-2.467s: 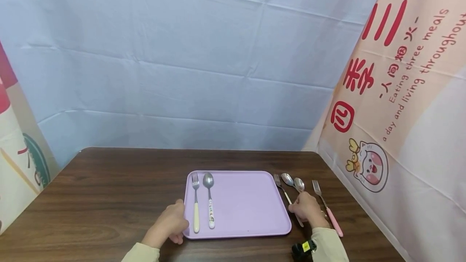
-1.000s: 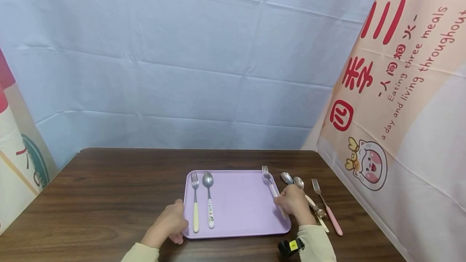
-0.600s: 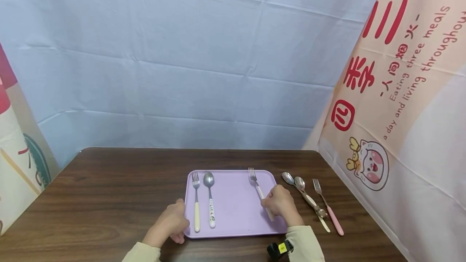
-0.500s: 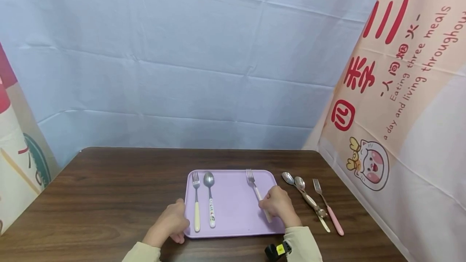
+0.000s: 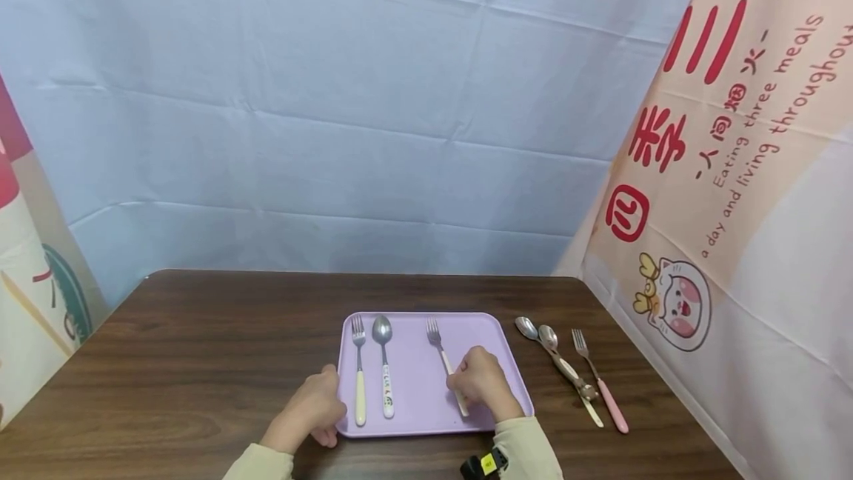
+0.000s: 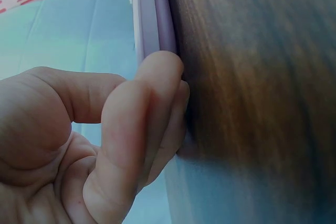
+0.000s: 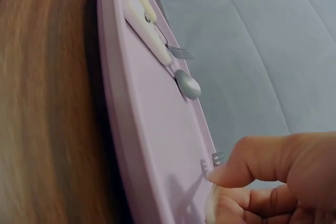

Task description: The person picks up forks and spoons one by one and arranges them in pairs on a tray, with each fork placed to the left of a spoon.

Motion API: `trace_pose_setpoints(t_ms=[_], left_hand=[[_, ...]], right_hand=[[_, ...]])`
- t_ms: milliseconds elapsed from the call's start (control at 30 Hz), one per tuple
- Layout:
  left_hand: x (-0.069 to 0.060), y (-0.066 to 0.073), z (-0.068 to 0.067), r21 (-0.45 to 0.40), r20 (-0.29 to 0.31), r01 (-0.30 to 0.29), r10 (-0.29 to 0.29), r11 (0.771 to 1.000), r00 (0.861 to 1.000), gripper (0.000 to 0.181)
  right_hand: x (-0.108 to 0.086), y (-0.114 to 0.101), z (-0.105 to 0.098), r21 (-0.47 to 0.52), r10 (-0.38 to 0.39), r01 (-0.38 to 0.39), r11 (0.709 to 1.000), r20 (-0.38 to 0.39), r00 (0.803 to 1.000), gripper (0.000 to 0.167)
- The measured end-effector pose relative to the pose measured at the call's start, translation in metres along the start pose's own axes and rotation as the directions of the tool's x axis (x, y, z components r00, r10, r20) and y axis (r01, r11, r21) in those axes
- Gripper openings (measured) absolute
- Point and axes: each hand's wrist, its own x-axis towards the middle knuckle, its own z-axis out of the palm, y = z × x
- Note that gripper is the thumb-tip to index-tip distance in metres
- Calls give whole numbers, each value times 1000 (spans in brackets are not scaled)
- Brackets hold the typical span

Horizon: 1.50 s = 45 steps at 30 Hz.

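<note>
The lilac tray lies on the table, a fork and a spoon side by side at its left. My left hand grips the tray's left edge; in the left wrist view the fingers of that hand curl at the tray's rim. Over the tray's right half, my right hand pinches the handle of a white-handled fork, tines pointing away. In the right wrist view, thumb and fingers of the right hand hold that handle, with the tines just beyond.
Right of the tray, two spoons lie close together with their handles overlapping, beside a pink-handled fork. A pale cloth hangs behind the brown table, and a printed cloth hangs at the right.
My right hand has picked up the white-handled fork from right of the tray and carried it left over the tray. My left hand has stayed at the tray's left edge.
</note>
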Motion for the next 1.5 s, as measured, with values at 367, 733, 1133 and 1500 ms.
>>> trace_pose_setpoints(t_ms=[367,733,1133,1500], left_hand=[[0,0,0,-12,-9,-6,6,1000,1000,27],[0,1,0,0,-14,-6,6,1000,1000,24],[-1,2,-1,-7,-2,-10,10,1000,1000,25],[0,-1,0,-7,3,-7,7,1000,1000,30]], right_hand=[[1,-21,23,36,-30,29,999,31,999,16],[4,-31,36,-21,-22,22,1000,18,1000,19],[6,-41,41,-48,23,-22,999,5,1000,20],[6,-40,45,-65,15,-17,998,-31,999,23]])
